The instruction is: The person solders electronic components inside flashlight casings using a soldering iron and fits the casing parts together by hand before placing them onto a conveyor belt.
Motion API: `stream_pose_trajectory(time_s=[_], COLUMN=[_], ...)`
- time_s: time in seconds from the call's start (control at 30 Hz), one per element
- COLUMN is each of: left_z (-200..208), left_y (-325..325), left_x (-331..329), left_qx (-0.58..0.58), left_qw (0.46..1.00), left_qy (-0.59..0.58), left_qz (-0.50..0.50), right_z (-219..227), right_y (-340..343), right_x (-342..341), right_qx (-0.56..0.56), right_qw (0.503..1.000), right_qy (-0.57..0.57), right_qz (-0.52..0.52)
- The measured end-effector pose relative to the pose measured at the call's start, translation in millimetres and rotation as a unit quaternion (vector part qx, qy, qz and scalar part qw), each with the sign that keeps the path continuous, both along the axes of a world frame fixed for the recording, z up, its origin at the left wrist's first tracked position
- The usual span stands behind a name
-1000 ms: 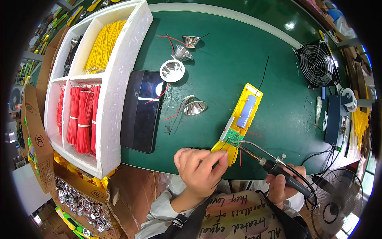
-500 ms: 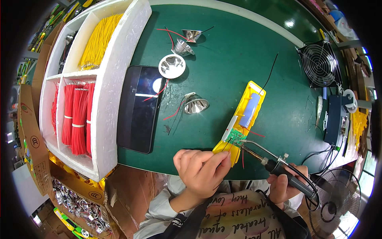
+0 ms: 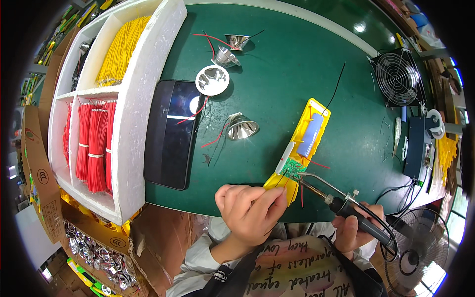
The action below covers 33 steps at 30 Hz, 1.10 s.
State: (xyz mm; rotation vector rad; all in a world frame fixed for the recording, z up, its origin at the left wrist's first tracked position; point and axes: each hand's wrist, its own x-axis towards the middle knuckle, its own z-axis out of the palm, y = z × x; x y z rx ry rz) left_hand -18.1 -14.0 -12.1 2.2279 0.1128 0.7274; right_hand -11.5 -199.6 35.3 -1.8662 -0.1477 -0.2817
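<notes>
1. Yellow housing point(image 3: 299, 135) sits aslant by the green table's point(image 3: 277, 74) near edge; circuit board point(image 3: 293, 167), blue cell point(image 3: 310, 136) inside.
2. Left hand point(image 3: 250, 208): thumb and forefinger pinch at housing's near end; cannot tell what's between.
3. Right hand point(image 3: 352, 230) grips soldering iron point(image 3: 339, 206), tip at board.
4. Leftward: four silvery reflectors point(image 3: 242, 127), black phone point(image 3: 168, 133), then white foam tray point(image 3: 136, 123) with red and yellow wires point(image 3: 123, 49).
</notes>
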Motion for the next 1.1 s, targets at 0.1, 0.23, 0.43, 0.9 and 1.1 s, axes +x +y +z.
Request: stream_pose_trajectory(time_s=[0.1, 0.23, 0.43, 0.9, 1.1], left_z=[0.4, 0.0, -1.3, 1.4, -0.3], left_y=[0.2, -0.3, -0.3, -4.5, -6.3], left_x=[-0.3, -0.2, -0.5, 1.1, 4.5], left_qx=[-0.004, -0.001, -0.003, 0.031, 0.059], left_qw=[1.000, 1.000, 1.000, 0.999, 0.998], left_qy=[0.002, -0.001, -0.004, -0.003, -0.005], left_qz=[0.000, 0.004, 0.007, 0.025, 0.017], right_z=[0.2, -0.4, 0.8, -1.5, -4.6], right_y=[1.0, 6.9, 0.0, -20.6, -26.3], right_x=[0.5, 2.8, 0.2, -1.4, -5.7], right_qx=[-0.011, -0.009, 0.004, 0.042, 0.066], right_qw=[1.000, 1.000, 1.000, 0.998, 0.996], right_qy=[-0.001, -0.014, -0.025, -0.042, -0.046], right_qz=[0.006, -0.020, 0.007, -0.034, -0.048])
